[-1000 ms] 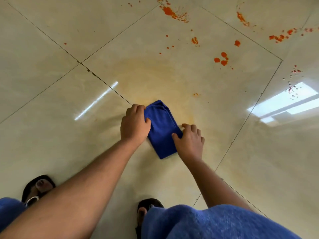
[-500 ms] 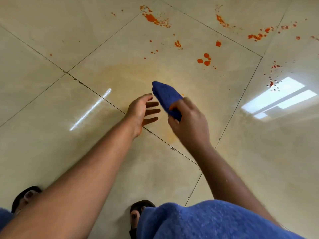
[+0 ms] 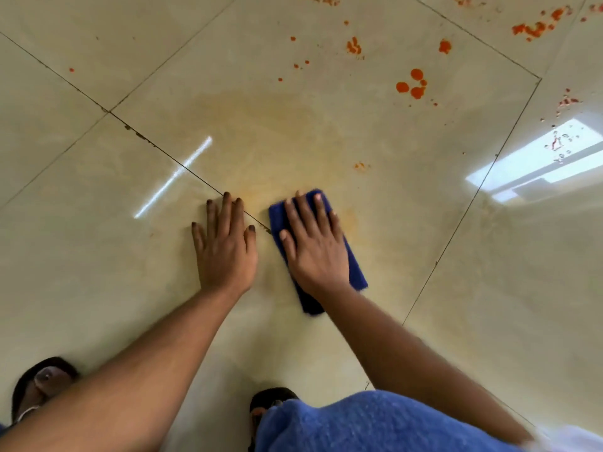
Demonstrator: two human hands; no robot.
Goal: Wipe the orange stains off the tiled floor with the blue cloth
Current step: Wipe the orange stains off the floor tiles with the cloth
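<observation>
A folded blue cloth (image 3: 355, 272) lies flat on the cream tiled floor (image 3: 98, 272). My right hand (image 3: 315, 244) presses on top of it, palm down with fingers spread. My left hand (image 3: 225, 246) rests flat on the bare tile just left of the cloth, fingers apart, holding nothing. A pale orange smear (image 3: 280, 125) spreads over the tile beyond both hands. Bright orange stains (image 3: 412, 84) dot the far right of that tile, with more orange splatter (image 3: 535, 26) at the top right and a small faint spot (image 3: 360, 165) nearer the cloth.
Dark grout lines (image 3: 169, 156) cross the floor diagonally. My feet in dark sandals (image 3: 42, 383) sit at the bottom edge, and a blue-clothed knee (image 3: 375, 425) fills the lower right. A window reflection (image 3: 548, 158) shines on the right tile.
My right hand brought the cloth down from the air and now presses it flat on the floor. My left hand went from hovering to lying flat on the tile.
</observation>
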